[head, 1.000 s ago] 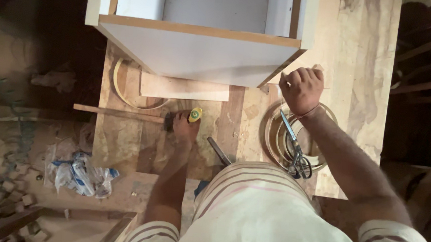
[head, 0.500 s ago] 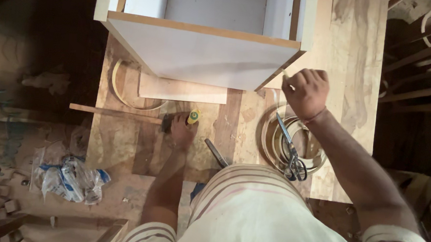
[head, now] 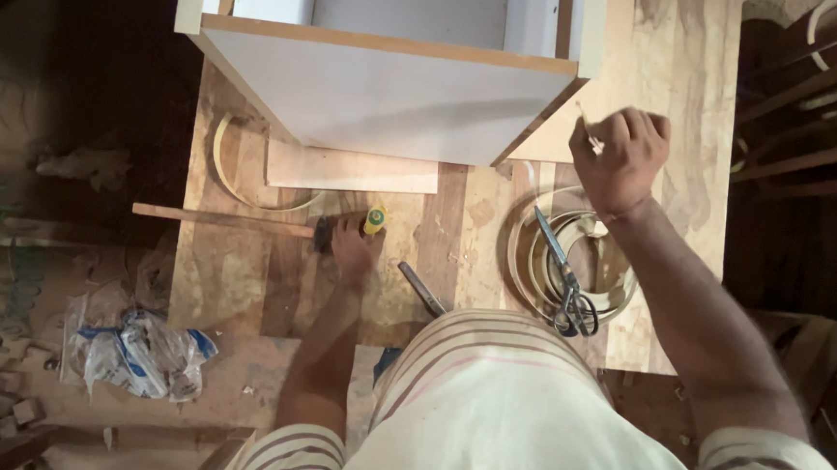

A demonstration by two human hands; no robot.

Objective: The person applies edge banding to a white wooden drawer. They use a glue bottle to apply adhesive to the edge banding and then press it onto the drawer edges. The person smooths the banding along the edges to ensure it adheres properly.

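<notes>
While the left hand (head: 352, 250) rests clenched around a hammer head (head: 327, 231), wooden handle (head: 221, 219) running left along the workbench (head: 241, 282), the right hand (head: 620, 158) pinches a thin nail (head: 588, 129) beside the white cabinet's (head: 378, 97) right corner.

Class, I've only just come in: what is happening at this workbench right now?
A person leans over a wooden workbench. The left hand rests at the head of a wooden-handled hammer, beside a small yellow-capped bottle. The right hand is raised, pinching something thin near the corner of a white cabinet box. Scissors lie on coiled edge banding.
</notes>
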